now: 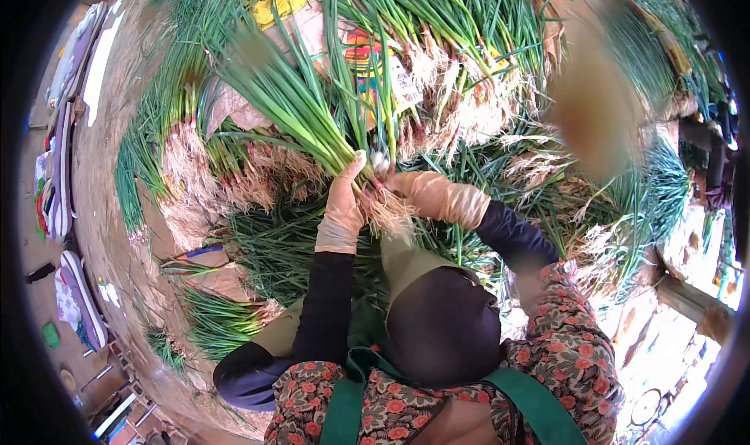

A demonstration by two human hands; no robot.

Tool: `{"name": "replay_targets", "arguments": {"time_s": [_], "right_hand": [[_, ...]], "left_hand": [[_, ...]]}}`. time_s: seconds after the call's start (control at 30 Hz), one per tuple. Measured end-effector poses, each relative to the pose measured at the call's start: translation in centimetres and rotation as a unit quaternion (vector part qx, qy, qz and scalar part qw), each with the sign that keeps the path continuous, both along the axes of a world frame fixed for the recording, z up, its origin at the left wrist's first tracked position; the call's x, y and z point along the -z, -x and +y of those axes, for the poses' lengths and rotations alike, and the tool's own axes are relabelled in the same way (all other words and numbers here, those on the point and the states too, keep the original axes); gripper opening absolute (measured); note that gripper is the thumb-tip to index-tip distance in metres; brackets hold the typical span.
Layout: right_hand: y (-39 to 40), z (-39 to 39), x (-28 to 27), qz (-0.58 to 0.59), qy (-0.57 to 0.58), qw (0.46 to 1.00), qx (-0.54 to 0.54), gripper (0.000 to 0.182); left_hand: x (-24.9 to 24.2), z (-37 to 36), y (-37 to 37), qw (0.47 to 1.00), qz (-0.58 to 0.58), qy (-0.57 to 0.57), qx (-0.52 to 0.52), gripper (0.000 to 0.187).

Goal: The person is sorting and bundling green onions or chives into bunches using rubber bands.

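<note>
A bunch of green onions [301, 117] leans across in front of me, its leaves up to the left and its pale roots [388, 210] toward my lap. My left hand [344, 203], in a thin pale glove, is closed round the lower stalks with the thumb lying along them. From the other side my right hand [432, 194], gloved too, has its fingers curled in at the bulb ends just above the roots; its fingertips are partly hidden by the stalks.
Heaps of green onions with roots [461, 93] lie ahead, and more [183, 164] lie to the left. Loose leaves [273, 250] cover the ground by my legs. A yellow bundle [280, 6] rests among the far heaps. Cushioned seating [78, 296] stands at the far left.
</note>
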State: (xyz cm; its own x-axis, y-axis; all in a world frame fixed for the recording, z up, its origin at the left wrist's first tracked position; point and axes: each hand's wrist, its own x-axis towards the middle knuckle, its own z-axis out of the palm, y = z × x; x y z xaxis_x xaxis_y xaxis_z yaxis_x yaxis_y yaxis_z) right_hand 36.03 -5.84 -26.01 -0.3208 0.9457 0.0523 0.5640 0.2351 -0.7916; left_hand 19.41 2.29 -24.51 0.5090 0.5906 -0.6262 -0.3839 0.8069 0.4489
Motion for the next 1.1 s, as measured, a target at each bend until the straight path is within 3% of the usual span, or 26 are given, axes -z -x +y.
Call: {"name": "replay_targets", "arguments": {"time_s": [0.07, 0.13, 0.17, 0.2, 0.23, 0.3, 0.4, 0.43, 0.47, 0.53, 0.57, 0.6, 0.63, 0.67, 0.7, 0.73, 0.77, 0.8, 0.87, 0.93, 1.03, 1.07, 1.1], "right_hand": [[-1.9, 0.4, 1.5, 0.156, 0.223, 0.962, -0.01, 0.038], [-1.2, 1.8, 3.7, 0.312, 0.211, 0.922, 0.086, 0.051], [-0.2, 3.1, 3.6, 0.476, 0.293, 0.825, 0.081, 0.048], [0.8, 4.3, 3.5, 0.62, 0.363, 0.691, 0.074, 0.045], [1.2, 5.4, 2.5, 0.596, 0.398, 0.687, 0.118, 0.04], [2.2, 6.5, -1.4, 0.568, 0.44, 0.664, 0.208, 0.032], [4.6, 9.3, 7.7, 0.556, 0.259, 0.709, 0.348, 0.027], [4.2, 7.5, 3.6, 0.607, 0.313, 0.642, 0.349, 0.023], [5.0, 7.4, 2.9, 0.706, 0.283, 0.523, 0.383, 0.016], [4.0, 6.3, 4.0, 0.868, 0.272, 0.333, 0.248, 0.018], [3.4, 5.8, 4.2, 0.883, 0.253, 0.343, 0.194, 0.019], [2.9, 5.9, 4.3, 0.838, 0.229, 0.438, 0.23, 0.018], [2.3, 6.4, 4.8, 0.82, 0.243, 0.449, 0.259, 0.018], [1.6, 6.9, 5.8, 0.8, 0.254, 0.462, 0.286, 0.018], [1.0, 7.0, 6.6, 0.806, 0.252, 0.468, 0.261, 0.016], [0.9, 7.7, 7.0, 0.723, 0.312, 0.552, 0.275, 0.018], [1.6, 7.8, 4.7, 0.683, 0.376, 0.574, 0.252, 0.021], [2.5, 8.0, 2.1, 0.64, 0.436, 0.591, 0.228, 0.024], [4.4, 8.6, 5.1, 0.618, 0.407, 0.647, 0.184, 0.029], [5.1, 8.7, 5.6, 0.614, 0.283, 0.71, 0.195, 0.03], [5.2, 8.7, 6.9, 0.369, 0.121, 0.903, 0.184, 0.035], [6.1, 8.3, 7.7, 0.217, 0.112, 0.942, 0.23, 0.021], [6.4, 7.8, 8.6, 0.174, 0.133, 0.943, 0.249, 0.021]], "left_hand": [[1.3, -0.5, 0.0, 0.998, -0.064, -0.011, -0.02, 0.018], [1.6, -0.9, 0.0, 0.997, -0.075, -0.012, -0.033, 0.017], [1.5, -1.2, 0.0, 0.998, -0.054, -0.004, -0.034, 0.017], [1.4, -1.7, 0.0, 0.999, -0.032, 0.005, -0.034, 0.017], [1.1, -2.0, -0.2, 0.994, -0.104, -0.018, -0.012, 0.015], [1.3, -2.6, 0.1, 0.999, -0.018, 0.011, -0.038, 0.017], [1.5, -2.9, 0.2, 0.993, 0.012, 0.041, -0.106, 0.023], [1.4, -3.1, -0.3, 0.989, 0.006, 0.035, -0.14, 0.024], [1.5, -3.3, -0.6, 0.984, -0.001, 0.031, -0.175, 0.024], [1.4, -3.2, 0.1, 0.995, -0.045, 0.01, -0.089, 0.022], [0.7, -3.5, 0.1, 0.997, -0.054, 0.012, -0.058, 0.019], [0.1, -3.7, 0.1, 0.997, -0.064, 0.014, -0.027, 0.017], [0.1, -3.8, 0.0, 0.992, -0.124, -0.013, -0.012, 0.016], [0.5, -3.7, -0.3, 0.961, -0.276, 0.014, -0.031, 0.016], [0.6, -3.8, 0.1, 0.954, -0.292, 0.057, -0.038, 0.016], [-0.2, -3.8, 0.5, 0.945, -0.308, 0.099, -0.049, 0.016], [1.1, -3.6, 1.2, 0.932, -0.35, 0.089, -0.012, 0.014], [0.9, -3.6, 1.4, 0.95, -0.303, 0.077, -0.008, 0.014], [0.2, -3.5, 1.4, 0.976, -0.21, 0.052, 0.009, 0.014], [-0.1, -3.5, 1.5, 0.978, -0.203, 0.053, 0.006, 0.014], [-0.5, -3.6, 1.9, 0.985, -0.169, 0.039, 0.004, 0.014], [-0.7, -3.6, 2.0, 0.987, -0.155, 0.038, 0.003, 0.014], [-0.8, -3.7, 1.9, 0.989, -0.141, 0.037, 0.002, 0.014]]}}
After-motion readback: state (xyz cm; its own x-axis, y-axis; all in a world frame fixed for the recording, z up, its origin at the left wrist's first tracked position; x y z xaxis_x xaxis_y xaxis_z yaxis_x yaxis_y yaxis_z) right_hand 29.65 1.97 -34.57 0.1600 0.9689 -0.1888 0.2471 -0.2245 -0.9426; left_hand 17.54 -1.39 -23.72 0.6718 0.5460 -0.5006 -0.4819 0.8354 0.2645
